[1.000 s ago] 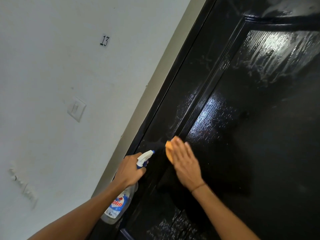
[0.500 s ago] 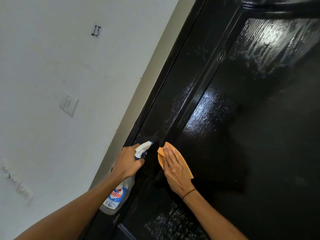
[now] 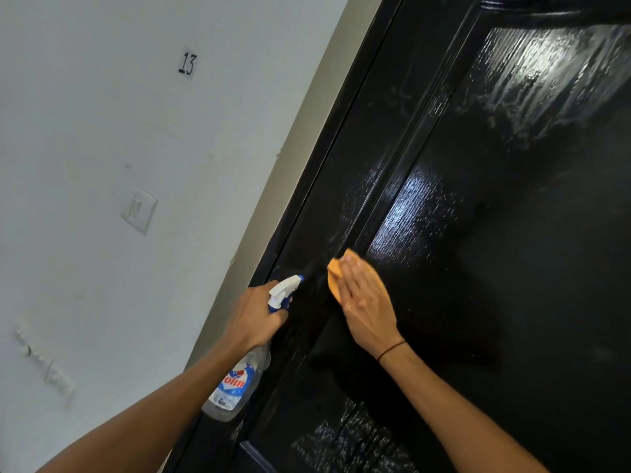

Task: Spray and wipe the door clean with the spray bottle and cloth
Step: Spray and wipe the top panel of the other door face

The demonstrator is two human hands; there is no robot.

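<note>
A corridor in a residential or lodging building: a glossy black panelled door, the number "13" on the white wall at ten o'clock, a light switch below.

I am facing the glossy black door, which is showing wet, streaky sheen across its upper panel and along its raised moulding. My right hand is pressing an orange cloth flat against the door beside the moulding; only the cloth's edge is showing past my fingers.
</note>
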